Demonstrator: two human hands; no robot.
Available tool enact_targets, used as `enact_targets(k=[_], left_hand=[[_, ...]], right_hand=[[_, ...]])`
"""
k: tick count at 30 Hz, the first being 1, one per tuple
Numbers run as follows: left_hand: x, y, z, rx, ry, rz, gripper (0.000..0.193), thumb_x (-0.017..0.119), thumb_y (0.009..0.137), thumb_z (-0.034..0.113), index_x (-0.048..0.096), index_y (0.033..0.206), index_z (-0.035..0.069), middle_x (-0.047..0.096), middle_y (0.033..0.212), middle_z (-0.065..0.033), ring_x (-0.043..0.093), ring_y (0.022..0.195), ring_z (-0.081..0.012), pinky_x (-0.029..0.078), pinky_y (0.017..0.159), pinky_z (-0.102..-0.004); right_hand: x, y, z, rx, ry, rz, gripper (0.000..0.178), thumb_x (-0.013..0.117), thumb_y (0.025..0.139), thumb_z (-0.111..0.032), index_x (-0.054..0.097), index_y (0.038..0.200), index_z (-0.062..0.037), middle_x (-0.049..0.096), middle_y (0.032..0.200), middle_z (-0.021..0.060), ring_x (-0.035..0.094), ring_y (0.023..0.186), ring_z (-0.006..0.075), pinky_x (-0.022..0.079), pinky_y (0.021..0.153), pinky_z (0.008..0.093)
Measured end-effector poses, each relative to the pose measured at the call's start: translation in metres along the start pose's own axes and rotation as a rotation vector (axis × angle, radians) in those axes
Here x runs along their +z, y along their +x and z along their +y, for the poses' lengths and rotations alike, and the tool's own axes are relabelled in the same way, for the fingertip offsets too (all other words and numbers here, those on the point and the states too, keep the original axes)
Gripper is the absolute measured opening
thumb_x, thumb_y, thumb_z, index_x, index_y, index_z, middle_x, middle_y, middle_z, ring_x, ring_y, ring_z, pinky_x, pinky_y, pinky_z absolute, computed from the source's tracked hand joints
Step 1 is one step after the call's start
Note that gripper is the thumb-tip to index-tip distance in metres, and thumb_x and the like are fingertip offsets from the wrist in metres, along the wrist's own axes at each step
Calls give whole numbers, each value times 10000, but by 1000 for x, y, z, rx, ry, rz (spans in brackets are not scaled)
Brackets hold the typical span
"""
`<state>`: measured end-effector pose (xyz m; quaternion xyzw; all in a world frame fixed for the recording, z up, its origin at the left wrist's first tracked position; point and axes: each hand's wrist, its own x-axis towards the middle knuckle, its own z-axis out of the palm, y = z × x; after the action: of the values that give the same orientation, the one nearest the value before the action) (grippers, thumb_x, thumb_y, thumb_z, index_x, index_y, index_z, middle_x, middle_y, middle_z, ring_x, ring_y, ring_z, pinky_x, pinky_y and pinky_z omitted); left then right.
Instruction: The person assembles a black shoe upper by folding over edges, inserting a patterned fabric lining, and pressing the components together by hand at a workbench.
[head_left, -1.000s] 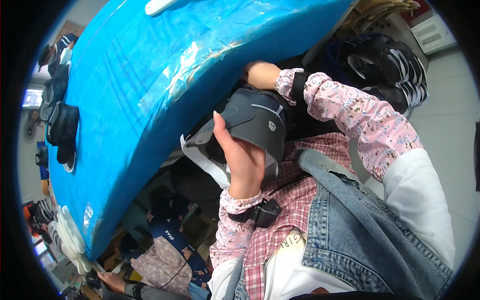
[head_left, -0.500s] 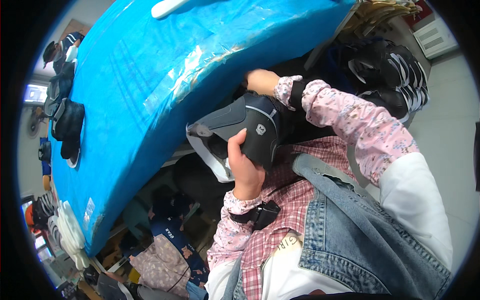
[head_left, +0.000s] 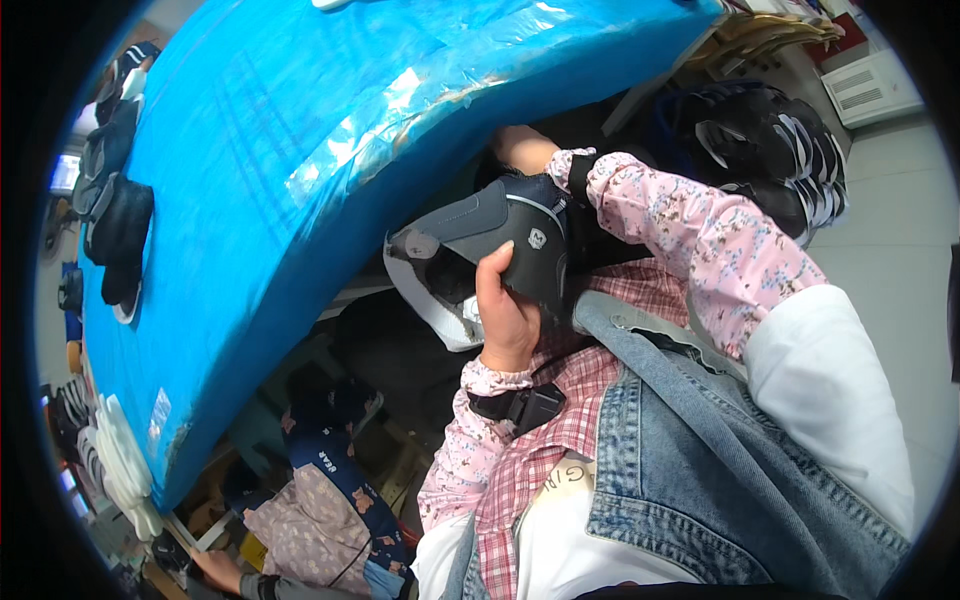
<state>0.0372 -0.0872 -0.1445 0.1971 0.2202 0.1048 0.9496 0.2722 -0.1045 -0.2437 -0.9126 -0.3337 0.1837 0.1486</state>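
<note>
One dark shoe upper (head_left: 512, 228) in the left hand's (head_left: 510, 322) clasp; right hand (head_left: 525, 150) beside it, grip unclear.

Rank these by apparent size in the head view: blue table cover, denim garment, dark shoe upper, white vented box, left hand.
1. Blue table cover
2. Denim garment
3. Dark shoe upper
Smallest, unranked: white vented box and left hand, which look alike.

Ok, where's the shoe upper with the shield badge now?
Near the head view's middle, the shoe upper is in the left hand, beside the blue-covered table, with the right hand just above in the picture.
</note>
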Motion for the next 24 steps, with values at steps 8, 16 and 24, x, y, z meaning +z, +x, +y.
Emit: enact_targets(k=[8, 16, 24], left_hand=[[-10, 2, 7, -9, 92, -39, 317, 462, 845, 228, 572, 999, -26, 619, 968, -101, 585, 891, -191, 440, 815, -292], [-12, 4, 6, -46, 149, -45, 368, 452, 839, 277, 559, 1024, -23, 608, 992, -105, 576, 910, -192, 430, 834, -291], [-1, -7, 16, -81, 76, -96, 382, 428, 855, 299, 548, 1033, -18, 605, 1000, -105, 575, 917, -194, 434, 841, -302]], right_hand=[[3, -25, 15, -340, -103, 34, 249, 572, 737, -249, 664, 823, -35, 621, 829, 207, 600, 761, 363, 477, 668, 424], [14, -36, -2, -124, 217, 422, 195, 527, 773, -154, 629, 802, 9, 613, 867, 216, 588, 806, 376, 479, 655, 433], [9, -26, 18, -303, -91, 118, 199, 539, 767, -131, 603, 880, 20, 586, 835, 176, 576, 817, 353, 465, 708, 427]])
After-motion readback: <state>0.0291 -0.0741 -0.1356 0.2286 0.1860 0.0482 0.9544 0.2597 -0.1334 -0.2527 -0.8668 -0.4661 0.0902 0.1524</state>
